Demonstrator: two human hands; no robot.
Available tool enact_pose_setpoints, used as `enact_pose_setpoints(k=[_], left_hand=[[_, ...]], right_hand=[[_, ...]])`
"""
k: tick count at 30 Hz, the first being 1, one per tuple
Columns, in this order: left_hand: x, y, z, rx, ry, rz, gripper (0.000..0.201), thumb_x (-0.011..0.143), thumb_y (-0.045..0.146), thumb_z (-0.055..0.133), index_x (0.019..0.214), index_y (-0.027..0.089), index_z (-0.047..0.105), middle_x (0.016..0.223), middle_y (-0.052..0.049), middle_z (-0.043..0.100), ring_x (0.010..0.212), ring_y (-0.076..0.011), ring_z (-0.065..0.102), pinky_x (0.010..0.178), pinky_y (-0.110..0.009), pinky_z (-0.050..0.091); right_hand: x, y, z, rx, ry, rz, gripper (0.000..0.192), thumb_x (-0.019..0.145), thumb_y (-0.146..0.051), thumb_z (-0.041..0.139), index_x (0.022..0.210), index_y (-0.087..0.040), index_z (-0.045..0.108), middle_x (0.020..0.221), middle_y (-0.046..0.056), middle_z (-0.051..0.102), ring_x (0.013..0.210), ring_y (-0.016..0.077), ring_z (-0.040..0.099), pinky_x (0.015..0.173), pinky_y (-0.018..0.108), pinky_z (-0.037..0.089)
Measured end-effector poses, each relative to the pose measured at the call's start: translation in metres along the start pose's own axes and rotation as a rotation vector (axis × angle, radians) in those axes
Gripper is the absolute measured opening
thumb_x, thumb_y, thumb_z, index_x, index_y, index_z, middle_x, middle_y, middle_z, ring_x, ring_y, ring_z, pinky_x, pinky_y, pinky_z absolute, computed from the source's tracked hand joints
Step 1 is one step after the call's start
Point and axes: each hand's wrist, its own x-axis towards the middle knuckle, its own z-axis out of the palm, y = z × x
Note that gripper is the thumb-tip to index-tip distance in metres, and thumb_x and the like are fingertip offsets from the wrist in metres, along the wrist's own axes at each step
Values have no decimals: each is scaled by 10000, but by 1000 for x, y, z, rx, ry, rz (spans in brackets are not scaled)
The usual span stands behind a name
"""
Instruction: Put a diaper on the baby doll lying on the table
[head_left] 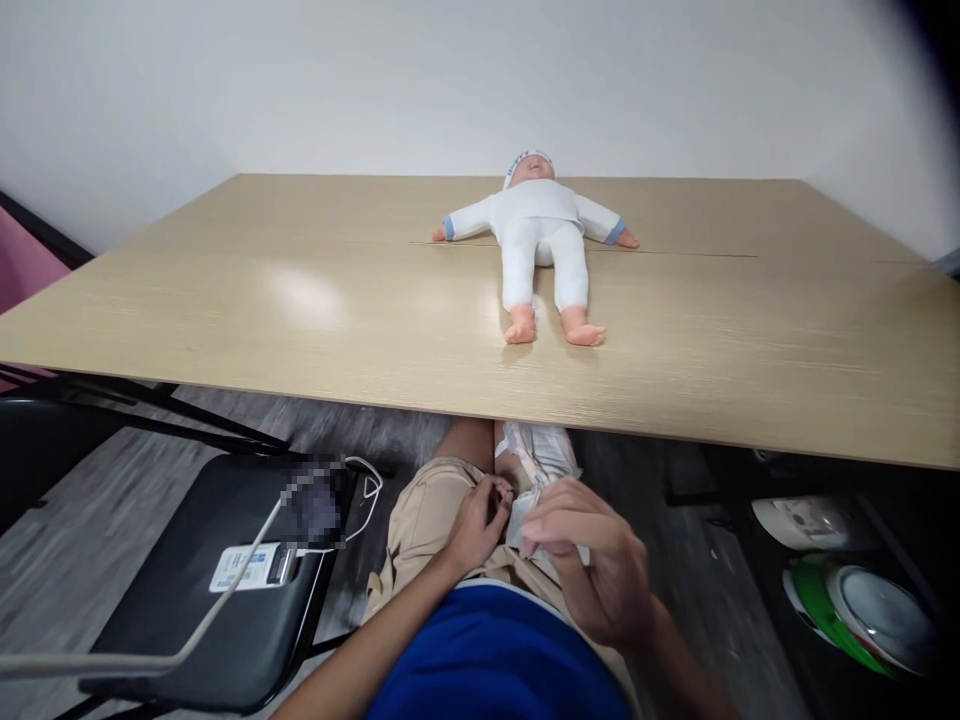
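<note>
A baby doll [538, 235] in a white suit and cap lies on its back on the wooden table [300, 300], feet toward me. Below the table edge, over my lap, my left hand [474, 522] and my right hand [589, 560] both pinch a folded white diaper [541, 462]. The left hand holds its left edge, the right hand grips its near end. Most of the diaper's lower part is hidden by my right hand.
A black chair [225, 600] stands at my left with a power bank [251, 566], a white cable and a blurred item on its seat. Under the table at right sit a white object [799, 520] and a green-and-white object [862, 610]. A pink surface shows far left.
</note>
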Motion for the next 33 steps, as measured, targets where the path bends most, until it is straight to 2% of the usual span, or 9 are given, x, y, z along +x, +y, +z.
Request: enact_pose_setpoints(k=[2,5,9,12,20,23,27,30,33], left_hand=[[0,-3,1,8,-16,3,245,1117,436,601,1149,207,683,1104,-95,787,1053,-242,747,993,-394,586],[1,-7,3,32,-31,11,246,1147,425,528,1138,223,667,1110,-79,774,1075,-226,730,1003,-373,560],[1,-8,2,79,-46,18,266,1161,406,499,1116,221,684,1093,-73,764,1078,-227,717,1017,-370,535],[1,-6,1,81,-63,10,295,1165,431,498,1119,219,698,1106,-77,769,1087,-231,717,1019,-365,528],[-4,3,-3,75,-71,-9,382,1193,479,423,1107,230,699,1088,-62,777,1079,-227,714,1016,-361,515],[-4,6,-10,162,-4,-3,373,1194,462,400,1161,240,698,1150,-77,782,1133,-247,700,1059,-401,508],[12,2,-22,524,50,-48,372,1152,451,465,1332,223,697,1371,-140,736,1288,-333,625,1160,-512,464],[36,-7,-26,764,-6,-142,507,1117,471,504,1482,152,651,1597,-217,609,1445,-403,528,1240,-571,413],[63,-20,-22,906,-82,-249,611,1096,479,519,1602,144,584,1762,-235,459,1571,-435,426,1306,-594,343]], right_hand=[[-39,16,3,-4,-27,144,338,1088,-60,534,1302,-284,669,829,-15,737,742,187,714,763,343,617],[-90,24,6,-59,-41,357,267,1119,-121,543,1254,-292,697,811,-23,720,713,172,733,719,282,610],[-133,27,10,-88,-41,514,232,1148,-166,534,1194,-284,728,790,-25,737,697,168,759,714,256,610],[-145,28,15,-87,-78,534,230,1149,-178,549,1187,-290,746,807,-19,753,739,178,772,731,266,606],[-143,27,27,-97,-156,487,183,1138,-206,574,1127,-280,741,914,19,757,864,208,763,791,299,594],[-152,34,18,-119,-78,532,189,1152,-249,543,1049,-269,700,883,17,747,826,209,749,779,301,587],[-166,55,-9,-273,124,645,373,1158,-431,547,841,-260,646,742,0,686,694,198,688,695,296,525],[-171,77,-32,-374,294,836,544,1143,-631,492,755,-267,610,705,19,665,704,222,668,724,322,513],[-176,104,-48,-416,397,959,584,1087,-760,479,841,-263,665,827,68,741,861,281,713,884,391,541]])
